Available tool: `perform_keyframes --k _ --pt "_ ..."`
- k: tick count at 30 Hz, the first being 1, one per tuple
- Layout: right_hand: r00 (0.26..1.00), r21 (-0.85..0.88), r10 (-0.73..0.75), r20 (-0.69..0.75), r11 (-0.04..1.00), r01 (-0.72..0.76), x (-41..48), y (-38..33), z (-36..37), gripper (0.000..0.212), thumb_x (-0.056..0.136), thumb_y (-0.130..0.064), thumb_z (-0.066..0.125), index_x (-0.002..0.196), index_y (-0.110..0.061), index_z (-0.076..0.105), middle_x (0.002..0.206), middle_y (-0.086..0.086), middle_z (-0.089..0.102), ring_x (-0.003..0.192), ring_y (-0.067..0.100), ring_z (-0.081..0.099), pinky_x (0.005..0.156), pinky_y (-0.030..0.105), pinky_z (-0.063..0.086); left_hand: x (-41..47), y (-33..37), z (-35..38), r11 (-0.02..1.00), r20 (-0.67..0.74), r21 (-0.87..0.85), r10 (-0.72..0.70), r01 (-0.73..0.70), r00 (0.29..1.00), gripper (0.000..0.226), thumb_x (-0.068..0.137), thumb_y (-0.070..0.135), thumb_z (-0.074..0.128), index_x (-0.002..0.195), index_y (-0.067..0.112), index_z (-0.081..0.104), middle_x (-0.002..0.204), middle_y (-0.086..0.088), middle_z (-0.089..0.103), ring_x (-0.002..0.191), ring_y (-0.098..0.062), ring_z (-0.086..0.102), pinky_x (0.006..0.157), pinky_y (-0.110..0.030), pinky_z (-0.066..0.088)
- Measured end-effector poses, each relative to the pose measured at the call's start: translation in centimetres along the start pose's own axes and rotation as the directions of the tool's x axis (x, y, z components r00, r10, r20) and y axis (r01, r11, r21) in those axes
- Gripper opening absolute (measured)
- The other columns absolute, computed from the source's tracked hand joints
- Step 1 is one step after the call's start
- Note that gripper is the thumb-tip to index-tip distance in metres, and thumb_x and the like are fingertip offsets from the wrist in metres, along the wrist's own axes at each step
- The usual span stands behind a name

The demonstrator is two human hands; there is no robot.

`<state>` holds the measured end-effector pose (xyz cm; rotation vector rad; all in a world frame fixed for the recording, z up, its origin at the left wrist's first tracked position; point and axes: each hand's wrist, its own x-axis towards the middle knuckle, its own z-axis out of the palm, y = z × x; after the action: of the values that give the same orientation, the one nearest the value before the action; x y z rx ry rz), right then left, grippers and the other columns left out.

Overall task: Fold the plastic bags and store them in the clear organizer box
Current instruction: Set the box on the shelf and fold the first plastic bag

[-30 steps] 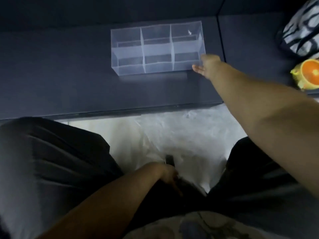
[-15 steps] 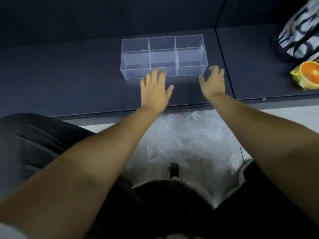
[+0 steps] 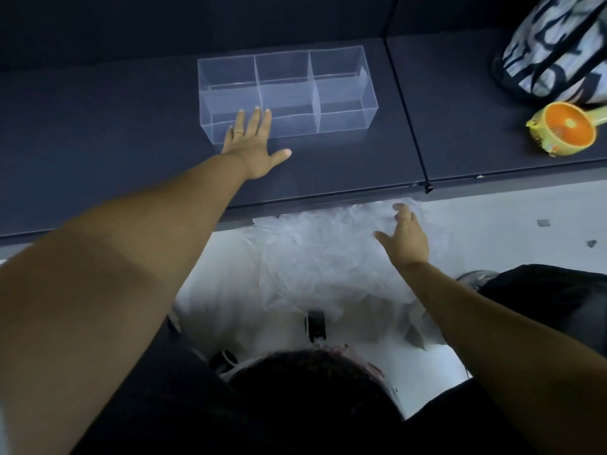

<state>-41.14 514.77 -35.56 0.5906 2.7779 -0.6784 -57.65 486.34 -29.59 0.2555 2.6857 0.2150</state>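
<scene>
Box point(image 3: 285, 93) on dark surface point(image 3: 98, 133). Left hand point(image 3: 251, 142) flat, fingers straight, touching box's front wall. Right hand point(image 3: 405, 239) loose, fingers spread, holding nothing, over crumpled bags point(image 3: 315, 257) on floor.

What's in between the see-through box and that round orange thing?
Nothing sits there. In the head view, only bare dark tabletop lies between the clear box and the round orange thing, crossed by a thin seam where two panels meet.

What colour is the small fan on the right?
Orange face, yellow-green body: the fan, head view.
</scene>
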Motion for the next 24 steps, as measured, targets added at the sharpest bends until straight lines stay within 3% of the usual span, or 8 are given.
perform_keyframes --k 2,4,6,10,15,19,22,24 --pt "1.000 0.015 -0.007 0.002 1.000 0.007 0.5 -0.7 -0.3 0.018 0.091 -0.023 0.062 0.098 -0.007 0.061 0.089 0.012 0.064 0.079 0.030 0.061 0.066 0.029 0.044 0.1 0.1 -0.1 0.999 0.015 -0.025 0.035 -0.034 0.999 0.085 0.092 0.066 0.031 0.150 0.025 -0.014 0.159 0.003 -0.020 0.145 -0.023 -0.021 0.118 -0.045 -0.002" --pt "0.999 0.067 -0.039 -0.011 0.997 0.039 1.0 -2.4 -1.2 0.033 0.091 -0.023 0.062 0.063 -0.013 0.046 0.057 0.002 0.043 0.053 0.017 0.040 0.049 0.021 0.029 0.0 0.2 -0.2 0.996 0.015 -0.060 0.071 -0.070 0.997 0.083 0.092 0.066 0.031 0.151 0.026 -0.012 0.159 0.004 -0.018 0.145 -0.021 -0.021 0.118 -0.045 -0.002" --pt "0.995 0.216 -0.097 -0.020 0.971 0.099 1.6 -5.0 -2.9 0.050 0.088 -0.026 0.066 0.056 -0.014 0.031 0.052 0.000 0.029 0.050 0.016 0.027 0.044 0.018 0.020 -0.2 0.4 -0.3 0.991 0.012 -0.100 0.085 -0.083 0.996 0.081 0.093 0.065 0.030 0.152 0.026 -0.010 0.159 0.005 -0.017 0.145 -0.019 -0.021 0.118 -0.044 -0.002" --pt "0.989 0.701 -0.145 -0.021 0.704 0.118 2.3 -11.4 -8.2 0.040 0.086 -0.026 0.070 0.058 -0.003 0.054 0.052 0.004 0.048 0.049 0.014 0.044 0.050 0.023 0.038 -1.7 1.2 -1.5 0.939 -0.050 -0.337 0.050 -0.064 0.998 0.074 0.095 0.063 0.027 0.153 0.024 0.003 0.161 0.006 -0.006 0.147 -0.014 -0.008 0.119 -0.041 0.000" --pt "0.975 0.940 -0.191 0.115 0.339 -0.044 3.2 -15.6 -12.1 0.027 0.092 -0.033 0.061 0.069 -0.019 0.055 0.068 0.002 0.053 0.063 0.015 0.050 0.060 0.025 0.043 -5.6 3.8 -3.1 0.305 0.090 -0.952 0.184 0.030 0.979 0.082 0.077 0.081 0.033 0.144 0.034 0.037 0.153 0.012 0.032 0.139 -0.008 0.027 0.116 -0.035 0.015" --pt "0.950 0.955 -0.133 0.282 0.127 -0.266 3.3 -16.0 -11.7 0.042 0.096 -0.036 0.053 0.122 -0.003 0.057 0.118 0.012 0.064 0.109 0.025 0.063 0.097 0.040 0.050 -7.1 5.0 -2.6 0.186 0.030 -0.982 0.298 -0.027 0.954 0.049 0.080 0.046 0.069 0.122 0.024 0.061 0.121 0.005 0.066 0.114 -0.011 0.060 0.103 -0.031 0.042" --pt "0.948 0.940 0.084 0.308 0.127 -0.317 3.0 -15.2 -11.7 0.027 0.095 -0.032 0.057 0.107 -0.008 0.061 0.095 0.006 0.068 0.081 0.016 0.065 0.074 0.028 0.055 -7.8 5.0 -2.4 0.109 0.003 -0.994 0.063 -0.004 0.998 0.011 0.082 0.028 0.073 0.090 0.020 0.072 0.090 0.004 0.074 0.084 -0.013 0.068 0.083 -0.027 0.053" --pt "0.928 0.914 0.293 0.228 0.265 -0.308 2.4 -14.5 -12.2 0.021 0.095 -0.032 0.058 0.099 -0.011 0.058 0.076 0.001 0.060 0.062 0.011 0.054 0.058 0.022 0.049 -8.2 4.8 -2.2 0.053 0.009 -0.998 -0.116 0.015 0.993 0.013 0.083 0.032 0.072 0.080 0.020 0.070 0.078 0.004 0.072 0.073 -0.013 0.066 0.070 -0.026 0.055"
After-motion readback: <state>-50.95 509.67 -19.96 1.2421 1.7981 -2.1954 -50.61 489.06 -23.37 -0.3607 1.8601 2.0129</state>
